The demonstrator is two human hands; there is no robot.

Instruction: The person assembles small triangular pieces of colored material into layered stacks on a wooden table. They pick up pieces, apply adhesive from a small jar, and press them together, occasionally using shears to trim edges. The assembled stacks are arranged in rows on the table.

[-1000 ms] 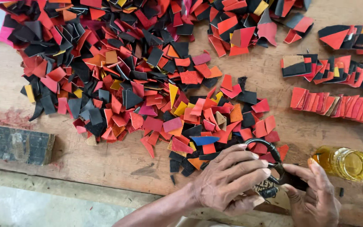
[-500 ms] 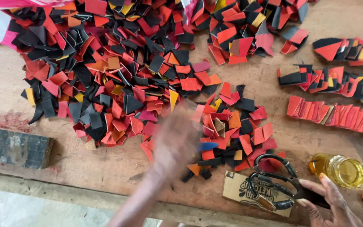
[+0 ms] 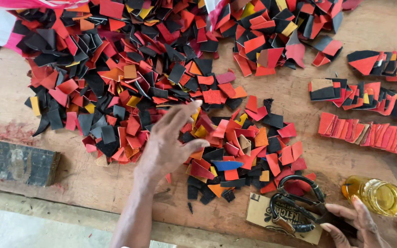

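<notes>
Left hand (image 3: 168, 142) is spread open, flat over the big pile of red, black and yellow scraps (image 3: 129, 78) on the wooden surface (image 3: 83, 183), while the right hand (image 3: 354, 225) grips black scissors (image 3: 295, 206) on a cardboard piece (image 3: 263, 212), beside a small glass jar (image 3: 377, 195) of yellow liquid.

Wooden table (image 3: 299, 98) bears leather scraps (image 3: 129, 78), scissors (image 3: 299, 206), jar (image 3: 382, 195).

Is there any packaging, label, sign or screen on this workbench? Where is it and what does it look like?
Printed cardboard piece: flat brown scrap with dark lettering and an ornament, lying at the bench's near edge under the black-handled scissors, beside the right hand.
Glass jar: right of the scissors, holds yellow liquid, no label visible.
No signs or screens.
</notes>
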